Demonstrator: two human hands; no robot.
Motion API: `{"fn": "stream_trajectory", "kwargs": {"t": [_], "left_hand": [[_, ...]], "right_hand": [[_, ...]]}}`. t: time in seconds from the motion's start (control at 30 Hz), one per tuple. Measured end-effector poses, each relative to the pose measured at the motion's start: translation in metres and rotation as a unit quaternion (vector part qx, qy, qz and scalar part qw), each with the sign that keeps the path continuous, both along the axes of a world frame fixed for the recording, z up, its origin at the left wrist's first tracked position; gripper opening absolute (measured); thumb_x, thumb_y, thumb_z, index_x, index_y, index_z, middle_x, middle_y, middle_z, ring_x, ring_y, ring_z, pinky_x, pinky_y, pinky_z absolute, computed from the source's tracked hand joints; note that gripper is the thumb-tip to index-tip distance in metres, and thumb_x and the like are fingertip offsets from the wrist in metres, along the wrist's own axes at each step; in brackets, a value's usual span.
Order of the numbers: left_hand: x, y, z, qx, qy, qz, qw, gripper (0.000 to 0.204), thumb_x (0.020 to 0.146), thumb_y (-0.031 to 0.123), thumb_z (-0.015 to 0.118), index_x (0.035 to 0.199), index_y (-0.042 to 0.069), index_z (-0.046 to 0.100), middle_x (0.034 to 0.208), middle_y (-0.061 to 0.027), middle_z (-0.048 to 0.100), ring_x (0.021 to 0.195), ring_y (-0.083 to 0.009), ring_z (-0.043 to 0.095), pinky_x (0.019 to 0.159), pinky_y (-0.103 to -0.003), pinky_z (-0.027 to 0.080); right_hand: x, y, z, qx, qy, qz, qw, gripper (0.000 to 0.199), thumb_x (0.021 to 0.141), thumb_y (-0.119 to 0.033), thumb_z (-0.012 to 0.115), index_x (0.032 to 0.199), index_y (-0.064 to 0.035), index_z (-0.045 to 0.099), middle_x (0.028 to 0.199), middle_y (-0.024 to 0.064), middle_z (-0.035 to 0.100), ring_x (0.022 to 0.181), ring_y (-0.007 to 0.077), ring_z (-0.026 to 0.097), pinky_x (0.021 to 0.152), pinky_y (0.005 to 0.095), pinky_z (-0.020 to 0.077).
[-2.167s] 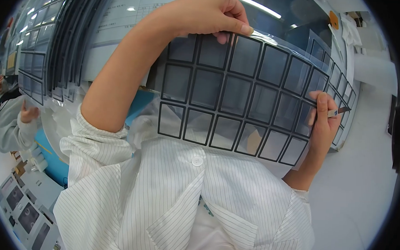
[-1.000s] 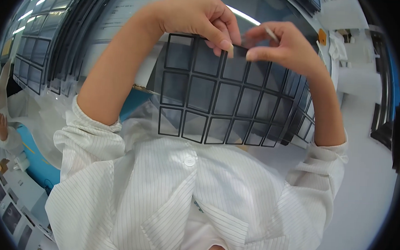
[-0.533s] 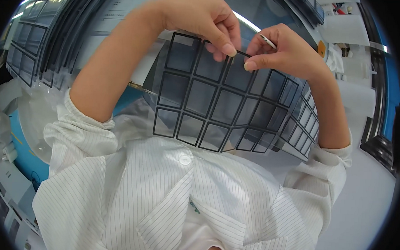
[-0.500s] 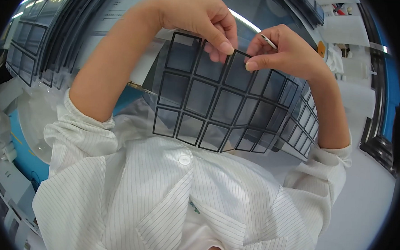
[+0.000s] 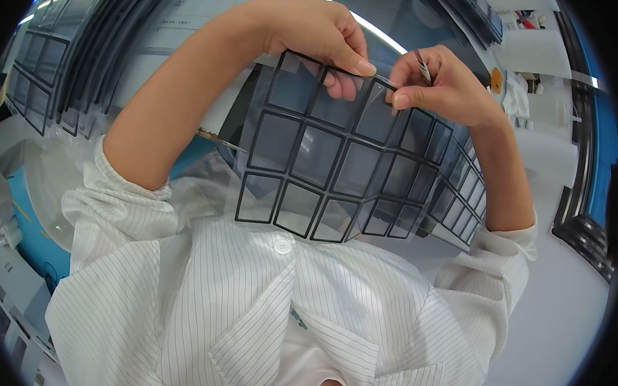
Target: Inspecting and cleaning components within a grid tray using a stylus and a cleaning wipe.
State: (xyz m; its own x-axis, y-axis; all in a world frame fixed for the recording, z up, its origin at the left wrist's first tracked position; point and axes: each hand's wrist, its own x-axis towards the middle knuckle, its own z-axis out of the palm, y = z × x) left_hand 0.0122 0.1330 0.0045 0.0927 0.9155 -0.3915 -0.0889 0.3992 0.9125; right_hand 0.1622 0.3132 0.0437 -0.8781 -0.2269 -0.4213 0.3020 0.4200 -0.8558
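A clear plastic film sheet point(image 5: 314, 153) printed with a grid of black-framed rectangles hangs upright in front of my chest. My left hand point(image 5: 329, 39) is closed on its upper edge, the thumb in front and the other fingers showing through behind the film. Just to the right, my right hand point(image 5: 449, 87) pinches the same edge between thumb and forefinger. A slim, pointed, light-and-dark tool point(image 5: 424, 68) is tucked between the fingers of that hand; its kind cannot be made out. Near the pinched spot the film bends, and its right part angles away.
Stacked dark-framed sheets point(image 5: 47, 60) stand at the far left. White paper point(image 5: 181, 29) lies behind my left forearm. A round clear tub point(image 5: 50, 193) sits at left by a blue surface point(image 5: 31, 231). At right are an orange roll point(image 5: 496, 80) and a black-framed rack point(image 5: 578, 231).
Both hands have shifted slightly right, and the sheet has tilted, its left part turning more toward me. The slim tool in my right hand now points more upright.
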Motion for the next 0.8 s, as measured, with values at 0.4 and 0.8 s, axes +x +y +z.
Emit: {"fn": "stream_trajectory", "kwargs": {"t": [0.4, 0.8], "left_hand": [[-0.003, -0.006, -0.002, 0.007, 0.019, -0.007, 1.000, 0.023, 0.088, 0.022, 0.065, 0.083, 0.000, 0.067, 0.076, -0.0087, 0.069, 0.063, -0.0110, 0.065, 0.060, -0.020, 0.051], [-0.044, -0.011, 0.004, 0.041, -0.259, -0.070, 0.962, 0.064, 0.091, 0.054, 0.052, 0.104, -0.008, 0.061, 0.091, -0.0214, 0.069, 0.073, -0.0249, 0.070, 0.068, -0.026, 0.056]], "right_hand": [[-0.007, -0.001, -0.010, -0.074, -0.001, 0.000, 0.997, 0.025, 0.076, -0.019, 0.080, 0.078, 0.0000, 0.064, 0.071, 0.0059, 0.066, 0.063, 0.0092, 0.062, 0.056, 0.0199, 0.0461], [0.008, -0.007, 0.025, 0.051, 0.024, -0.034, 0.998, 0.023, 0.076, -0.017, 0.080, 0.085, -0.0020, 0.065, 0.073, 0.0021, 0.066, 0.059, 0.0017, 0.054, 0.051, 0.0149, 0.0383]]}}
